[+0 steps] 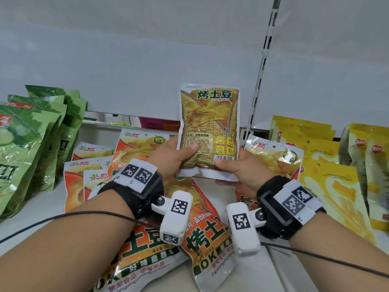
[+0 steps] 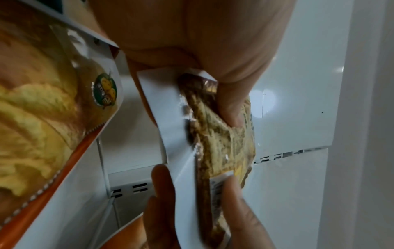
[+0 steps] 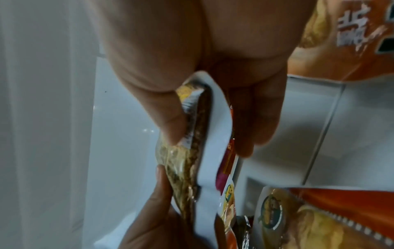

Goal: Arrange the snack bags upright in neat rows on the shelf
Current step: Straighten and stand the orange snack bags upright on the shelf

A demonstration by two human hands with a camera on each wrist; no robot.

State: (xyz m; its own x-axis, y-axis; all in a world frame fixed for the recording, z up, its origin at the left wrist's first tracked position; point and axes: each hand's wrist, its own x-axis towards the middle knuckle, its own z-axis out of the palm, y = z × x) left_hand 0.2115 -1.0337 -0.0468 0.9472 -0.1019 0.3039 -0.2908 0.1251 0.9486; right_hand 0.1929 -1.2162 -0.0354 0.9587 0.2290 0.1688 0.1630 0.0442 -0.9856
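Left hand [image 1: 168,157] & right hand [image 1: 240,171] both pinch chip bag [image 1: 210,127] upright (back facing).

Left hand [image 1: 168,157]: grips lower left edge of chip bag [image 1: 209,127], thumb in front | Right hand [image 1: 240,171]: pinches its lower right corner | Forearms: extended, converging.
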